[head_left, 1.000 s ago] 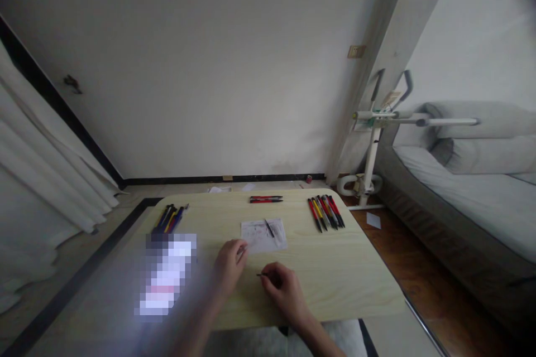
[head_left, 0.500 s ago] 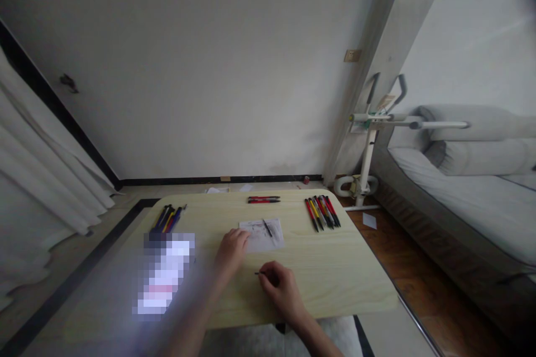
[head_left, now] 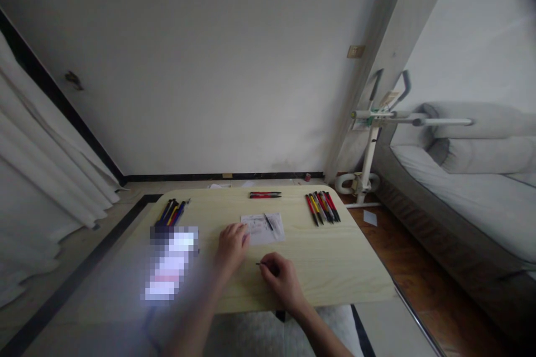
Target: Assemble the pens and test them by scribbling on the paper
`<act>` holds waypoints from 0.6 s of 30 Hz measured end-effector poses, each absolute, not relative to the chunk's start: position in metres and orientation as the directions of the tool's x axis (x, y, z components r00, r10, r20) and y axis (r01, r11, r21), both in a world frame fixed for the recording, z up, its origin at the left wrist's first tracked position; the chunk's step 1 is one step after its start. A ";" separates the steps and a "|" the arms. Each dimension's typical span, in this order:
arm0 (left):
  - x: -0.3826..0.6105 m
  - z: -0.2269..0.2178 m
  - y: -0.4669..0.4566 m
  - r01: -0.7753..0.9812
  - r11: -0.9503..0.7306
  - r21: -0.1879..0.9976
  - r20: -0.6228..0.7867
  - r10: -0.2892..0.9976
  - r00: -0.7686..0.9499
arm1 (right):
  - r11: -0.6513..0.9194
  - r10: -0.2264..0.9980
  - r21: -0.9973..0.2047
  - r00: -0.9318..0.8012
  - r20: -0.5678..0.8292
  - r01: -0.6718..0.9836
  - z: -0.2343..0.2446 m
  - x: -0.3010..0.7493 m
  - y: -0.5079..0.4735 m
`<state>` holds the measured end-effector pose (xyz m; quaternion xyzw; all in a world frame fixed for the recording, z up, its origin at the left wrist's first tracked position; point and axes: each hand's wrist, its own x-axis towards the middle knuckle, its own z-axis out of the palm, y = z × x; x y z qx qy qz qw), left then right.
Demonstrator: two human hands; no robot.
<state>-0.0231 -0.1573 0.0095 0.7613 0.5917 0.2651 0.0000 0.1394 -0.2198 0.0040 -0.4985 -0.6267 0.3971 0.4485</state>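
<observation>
My left hand (head_left: 231, 246) rests on the light wooden table (head_left: 335, 268), its fingertips curled at the near left corner of a small white paper (head_left: 263, 228). I cannot make out whether anything is under those fingers. A thin dark piece lies on that paper. My right hand (head_left: 280, 278) sits just in front, closed in a pinch on a thin dark stick (head_left: 259, 264) that pokes out to the left.
Several pens (head_left: 322, 207) lie in a row at the table's far right, two red-black pens (head_left: 265, 194) at the far middle, and several more pens (head_left: 171, 213) at the far left. A blurred patch covers the left side. A bed and a white stand are to the right.
My left hand has slid forward to the paper's near left corner. My right hand has barely shifted and keeps its pinch on the thin stick.
</observation>
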 end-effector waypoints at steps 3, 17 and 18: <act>-0.028 0.007 -0.165 0.919 -0.242 0.310 0.437 0.895 0.088 | 0.186 0.982 -0.946 -0.084 0.170 0.267 0.003 0.140 -0.220; -0.025 0.001 -0.184 0.896 -0.296 0.330 0.403 0.903 0.150 | 0.169 0.983 -0.946 0.025 0.183 0.277 0.005 0.166 -0.201; -0.026 0.000 -0.184 0.895 -0.298 0.333 0.402 0.903 0.151 | 0.162 0.983 -0.945 0.036 0.179 0.284 0.003 0.168 -0.201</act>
